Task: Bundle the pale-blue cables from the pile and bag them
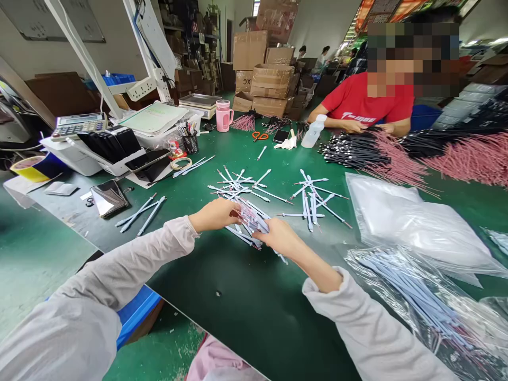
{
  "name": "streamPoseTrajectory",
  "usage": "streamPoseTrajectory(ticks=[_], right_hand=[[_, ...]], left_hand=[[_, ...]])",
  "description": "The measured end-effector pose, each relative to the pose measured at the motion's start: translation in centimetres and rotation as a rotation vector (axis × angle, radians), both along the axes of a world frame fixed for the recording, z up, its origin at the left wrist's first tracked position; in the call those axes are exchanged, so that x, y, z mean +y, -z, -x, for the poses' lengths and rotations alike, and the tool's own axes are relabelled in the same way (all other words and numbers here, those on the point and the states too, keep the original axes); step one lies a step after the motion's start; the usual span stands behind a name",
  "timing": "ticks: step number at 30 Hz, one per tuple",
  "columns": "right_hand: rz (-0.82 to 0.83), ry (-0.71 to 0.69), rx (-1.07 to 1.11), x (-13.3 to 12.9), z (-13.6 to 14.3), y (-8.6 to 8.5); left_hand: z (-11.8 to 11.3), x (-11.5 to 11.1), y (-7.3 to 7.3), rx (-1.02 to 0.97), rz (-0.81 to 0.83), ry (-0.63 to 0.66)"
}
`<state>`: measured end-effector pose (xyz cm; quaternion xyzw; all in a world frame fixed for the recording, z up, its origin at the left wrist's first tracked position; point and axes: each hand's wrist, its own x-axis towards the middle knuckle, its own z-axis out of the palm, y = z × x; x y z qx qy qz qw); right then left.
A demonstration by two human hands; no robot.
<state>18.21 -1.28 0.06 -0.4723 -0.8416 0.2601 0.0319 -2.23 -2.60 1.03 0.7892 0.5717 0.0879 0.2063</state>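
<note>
A bundle of pale blue wire leads (251,217) with thin reddish ends lies between my two hands, slightly blurred. My left hand (216,214) is closed on its left end, with the fingertips partly hidden. On the other side, my right hand (281,238) grips the bundle's lower right end between thumb and fingers. Just beyond and beneath the hands, a loose pile of similar leads (234,182) spreads over the green table (222,312). A smaller criss-crossed pile (311,198) lies to the right.
Clear plastic bags (420,227) and a bag of leads (413,291) lie at right. A person in a red shirt (369,98) sits opposite behind black and pink wires (369,151). A bottle (314,131), scissors (260,136) and pink mug (224,116) stand or lie farther back.
</note>
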Motion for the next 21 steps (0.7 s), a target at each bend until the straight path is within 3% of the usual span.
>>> streamPoseTrajectory(ticks=[6,10,16,21], right_hand=[[-0.145,-0.026,-0.116,-0.5,1.2,1.6],[-0.162,-0.117,-0.161,-1.7,1.7,2.2],[-0.104,-0.193,-0.22,-1.9,-0.7,0.7],[-0.081,-0.046,-0.161,2.0,-3.1,-1.0]], left_hand=[[2.7,-0.1,2.1,0.186,0.041,0.006],[3.1,-0.5,2.0,0.203,0.043,0.044],[3.6,-1.6,1.2,0.211,0.078,0.081],[6.0,-2.7,0.2,0.097,0.183,0.057]])
